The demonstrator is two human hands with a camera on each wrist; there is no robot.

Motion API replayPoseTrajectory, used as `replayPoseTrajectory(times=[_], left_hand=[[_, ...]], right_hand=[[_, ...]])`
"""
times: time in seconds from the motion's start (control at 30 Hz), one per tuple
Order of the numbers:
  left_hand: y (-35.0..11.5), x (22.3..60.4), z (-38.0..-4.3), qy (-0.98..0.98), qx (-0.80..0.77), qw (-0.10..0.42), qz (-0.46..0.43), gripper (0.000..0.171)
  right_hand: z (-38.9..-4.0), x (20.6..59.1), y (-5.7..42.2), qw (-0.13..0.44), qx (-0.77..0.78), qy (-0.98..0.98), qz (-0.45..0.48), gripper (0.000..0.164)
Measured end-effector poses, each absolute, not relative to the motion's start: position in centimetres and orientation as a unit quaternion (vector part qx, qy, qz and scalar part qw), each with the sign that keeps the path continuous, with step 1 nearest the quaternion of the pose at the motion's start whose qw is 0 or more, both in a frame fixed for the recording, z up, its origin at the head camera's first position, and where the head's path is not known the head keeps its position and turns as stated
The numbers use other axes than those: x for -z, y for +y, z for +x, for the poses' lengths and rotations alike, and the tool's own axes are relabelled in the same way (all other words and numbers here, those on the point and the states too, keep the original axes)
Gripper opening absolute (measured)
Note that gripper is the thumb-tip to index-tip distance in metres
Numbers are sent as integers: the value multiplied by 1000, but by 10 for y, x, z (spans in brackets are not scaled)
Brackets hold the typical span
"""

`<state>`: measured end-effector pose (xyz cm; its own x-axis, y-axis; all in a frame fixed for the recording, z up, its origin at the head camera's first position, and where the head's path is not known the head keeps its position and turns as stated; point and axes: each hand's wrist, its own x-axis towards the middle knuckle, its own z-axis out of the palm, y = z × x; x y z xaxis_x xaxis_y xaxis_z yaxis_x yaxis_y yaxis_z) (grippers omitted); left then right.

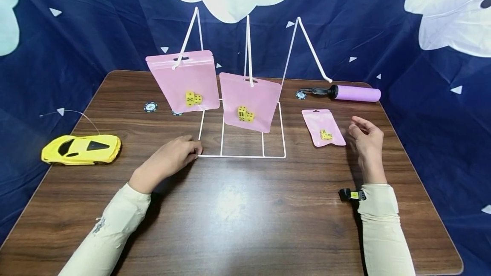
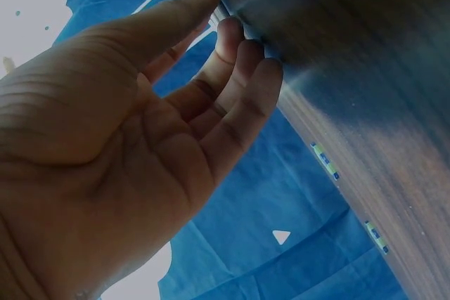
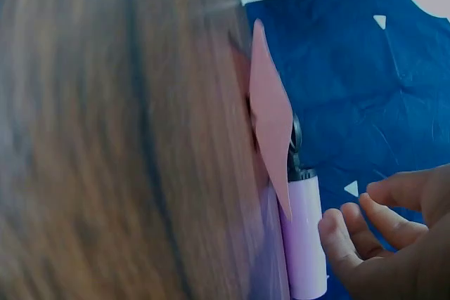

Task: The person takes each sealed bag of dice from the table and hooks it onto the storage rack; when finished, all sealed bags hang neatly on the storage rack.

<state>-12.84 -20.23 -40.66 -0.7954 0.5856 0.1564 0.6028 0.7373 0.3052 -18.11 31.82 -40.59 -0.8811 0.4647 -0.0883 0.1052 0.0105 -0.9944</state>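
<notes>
My left hand pinches the near left corner of a white wire display rack; in the left wrist view the thumb and fingertips meet at its white wire. Two pink pouches, the left one and the middle one, hang from the rack's hooks, each with yellow dice in its lower part. The rack's right hook holds nothing. A third pink pouch, also with yellow dice, lies flat on the table right of the rack. Just right of it, my right hand hovers with loosely bent fingers, holding nothing and apart from the pouch.
A purple hand pump lies at the back right edge of the brown table, near a poker chip. Another chip lies back left. A yellow toy car stands on the left. Dark blue cloth hangs behind.
</notes>
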Motion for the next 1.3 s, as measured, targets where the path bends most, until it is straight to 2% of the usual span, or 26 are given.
replayPoseTrajectory(times=[0.2,0.4,0.53,1.03,1.3], left_hand=[[-202,407,-128,-933,170,22,-317,25],[-202,406,-128,-934,167,23,-314,25],[-201,407,-128,-935,166,23,-313,26],[-202,408,-128,-936,166,21,-310,26],[-202,408,-127,-933,167,30,-316,26]], right_hand=[[-182,409,326,82,-650,-725,-210,29],[-183,416,331,29,-617,-762,-196,45],[-183,419,333,5,-578,-795,-186,48],[-188,420,337,-33,-494,-857,-145,42],[-190,420,333,-29,-479,-864,-155,40]])
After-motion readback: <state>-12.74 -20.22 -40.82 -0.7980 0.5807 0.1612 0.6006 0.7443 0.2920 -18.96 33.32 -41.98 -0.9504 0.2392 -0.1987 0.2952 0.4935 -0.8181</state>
